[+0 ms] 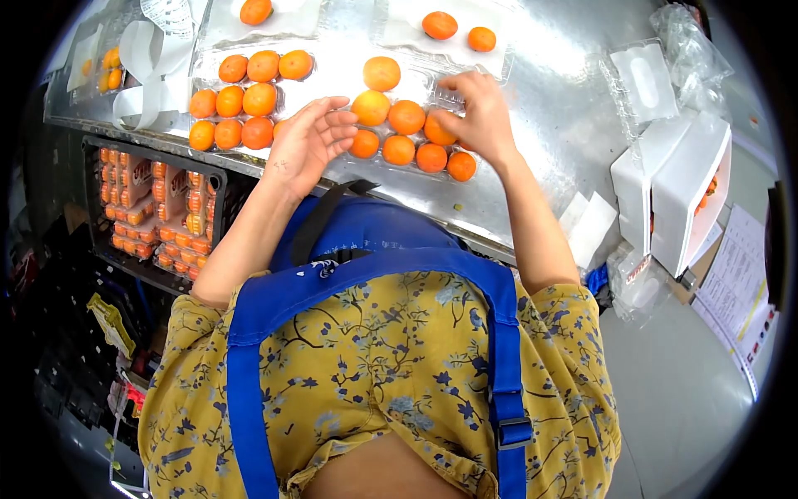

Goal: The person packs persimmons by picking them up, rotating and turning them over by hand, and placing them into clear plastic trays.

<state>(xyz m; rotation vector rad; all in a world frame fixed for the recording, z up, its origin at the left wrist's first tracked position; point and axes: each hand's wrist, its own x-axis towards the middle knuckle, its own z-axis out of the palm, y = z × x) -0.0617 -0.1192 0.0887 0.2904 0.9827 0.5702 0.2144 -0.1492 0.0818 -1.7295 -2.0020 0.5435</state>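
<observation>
My left hand (312, 140) is open, palm turned inward and fingers stretched, beside the left edge of a group of oranges. Nothing is in it. My right hand (480, 112) reaches over the right side of the same group, thumb and fingers apart. Its thumb lies against or just over an orange (437, 131), partly hidden. The group sits in rows in a clear plastic tray (449, 96), with one orange (381, 73) alone in the top row. To the left, a second clear tray holds three rows of oranges (260, 100); my left hand partly covers one at its corner.
Two clear trays with white liners (283, 18) (399, 25) lie at the back, holding a few oranges. A paper label strip (170, 33) is at left. A black crate (218, 179) of packed oranges stands below. White foam boxes (665, 179) and plastic wrap (686, 46) are at right.
</observation>
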